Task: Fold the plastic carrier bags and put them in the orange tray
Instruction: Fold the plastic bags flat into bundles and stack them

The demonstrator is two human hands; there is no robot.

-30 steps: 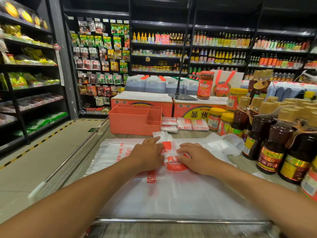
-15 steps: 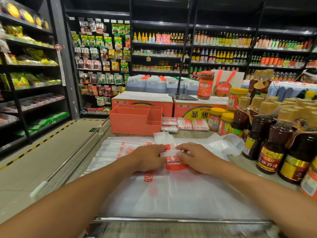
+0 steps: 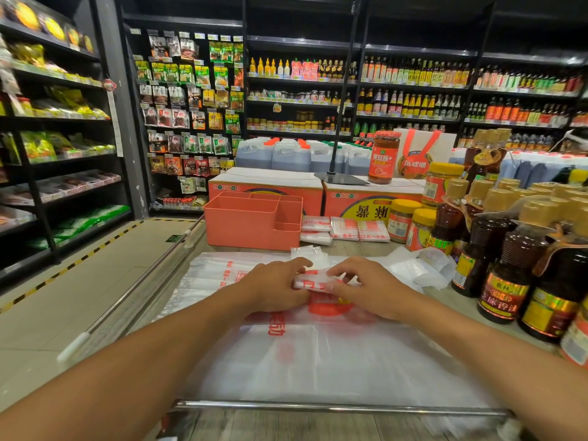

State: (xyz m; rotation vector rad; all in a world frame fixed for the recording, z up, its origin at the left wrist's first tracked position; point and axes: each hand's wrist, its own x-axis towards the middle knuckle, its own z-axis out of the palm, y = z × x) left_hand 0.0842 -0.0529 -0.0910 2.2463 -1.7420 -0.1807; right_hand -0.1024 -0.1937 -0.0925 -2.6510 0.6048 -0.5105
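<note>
In a shop aisle, a person's left hand (image 3: 273,288) and right hand (image 3: 370,289) pinch a small folded carrier bag (image 3: 313,279) between them, in front of the orange tray (image 3: 251,230). The bundle sits on a stack of flat carrier bags (image 3: 318,361) printed in red. Just right of the tray lie folded bags (image 3: 345,229). Farther right of it stand yellow-lidded jars (image 3: 402,221) and dark sauce bottles (image 3: 506,249). Directly behind the tray sit orange cartons (image 3: 267,186).
</note>
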